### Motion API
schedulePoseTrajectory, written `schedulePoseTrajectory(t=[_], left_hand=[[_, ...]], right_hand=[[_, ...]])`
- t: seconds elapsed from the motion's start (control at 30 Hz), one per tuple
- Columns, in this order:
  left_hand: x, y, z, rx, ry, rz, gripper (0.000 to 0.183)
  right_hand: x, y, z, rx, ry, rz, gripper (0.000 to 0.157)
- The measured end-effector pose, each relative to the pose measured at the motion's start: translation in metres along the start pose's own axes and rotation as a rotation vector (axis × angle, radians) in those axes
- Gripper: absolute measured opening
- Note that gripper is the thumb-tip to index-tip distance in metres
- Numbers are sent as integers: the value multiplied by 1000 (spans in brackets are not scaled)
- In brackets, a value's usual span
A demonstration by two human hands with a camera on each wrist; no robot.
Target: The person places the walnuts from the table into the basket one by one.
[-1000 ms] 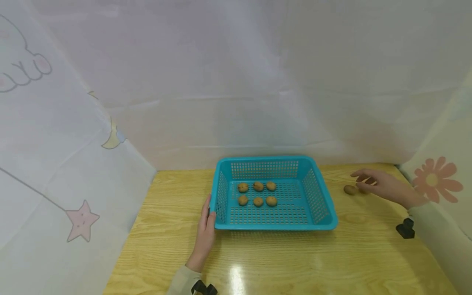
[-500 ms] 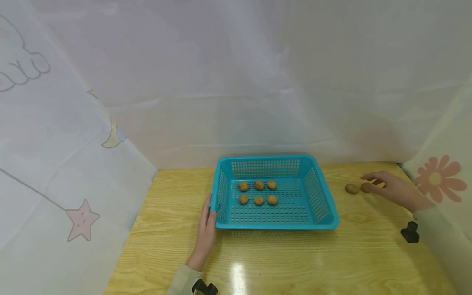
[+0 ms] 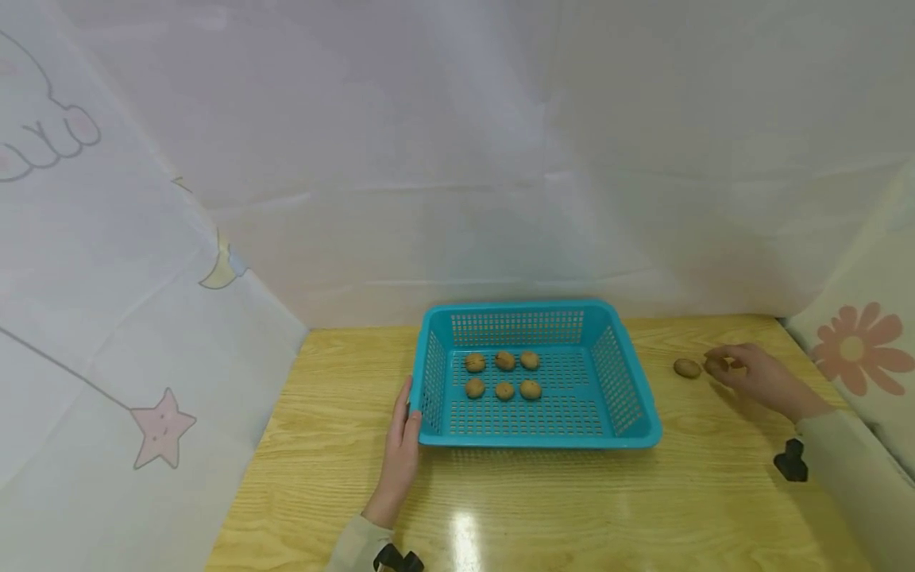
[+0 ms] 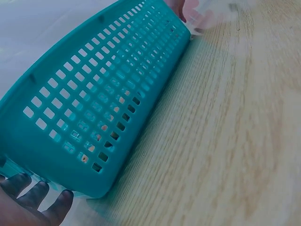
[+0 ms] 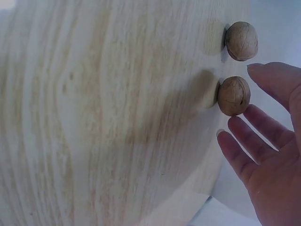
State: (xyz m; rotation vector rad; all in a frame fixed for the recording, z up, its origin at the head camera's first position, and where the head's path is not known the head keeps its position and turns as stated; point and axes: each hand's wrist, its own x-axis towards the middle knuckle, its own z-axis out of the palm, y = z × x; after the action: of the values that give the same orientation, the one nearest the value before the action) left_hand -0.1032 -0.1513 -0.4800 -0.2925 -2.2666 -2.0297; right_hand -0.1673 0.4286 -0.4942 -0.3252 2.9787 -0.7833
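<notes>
A blue perforated plastic basket (image 3: 539, 441) stands on the wooden table. Inside its left half, several walnuts (image 3: 504, 390) lie in two rows. My left hand (image 3: 397, 457) rests along the basket's left side, with its thumb near the front corner; in the left wrist view its fingertips (image 4: 61, 202) lie against the end wall. Right of the basket, my right hand (image 3: 765, 381) reaches around a walnut (image 5: 233, 96). Its fingertips are right at that walnut, while the thumb stands apart from it in the right wrist view. Another walnut (image 5: 241, 41) lies close by.
The wooden table (image 3: 543, 508) extends in front of the basket. Behind it hangs a pale cloth (image 3: 500, 159), with printed side sheets at left and right. A black wrist mount (image 3: 791, 461) sits at the right sleeve.
My right hand has lowered onto the walnut farther from the basket, its fingers coming closer around it. The left hand stays at the basket, and the walnuts inside keep their places.
</notes>
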Motion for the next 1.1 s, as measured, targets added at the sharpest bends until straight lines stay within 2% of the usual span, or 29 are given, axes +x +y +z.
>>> schedulePoseTrajectory(t=[0.23,0.9,1.1], left_hand=[[-1,0,1,-4,3,10,51],[-2,1,0,-14,-10,-1,51],[-2,1,-1,-22,-16,-2,51]], right_hand=[[-4,-1,4,16,37,-22,34],[-6,6,10,59,-54,52,33],[-7,4,11,73,-63,51,32]])
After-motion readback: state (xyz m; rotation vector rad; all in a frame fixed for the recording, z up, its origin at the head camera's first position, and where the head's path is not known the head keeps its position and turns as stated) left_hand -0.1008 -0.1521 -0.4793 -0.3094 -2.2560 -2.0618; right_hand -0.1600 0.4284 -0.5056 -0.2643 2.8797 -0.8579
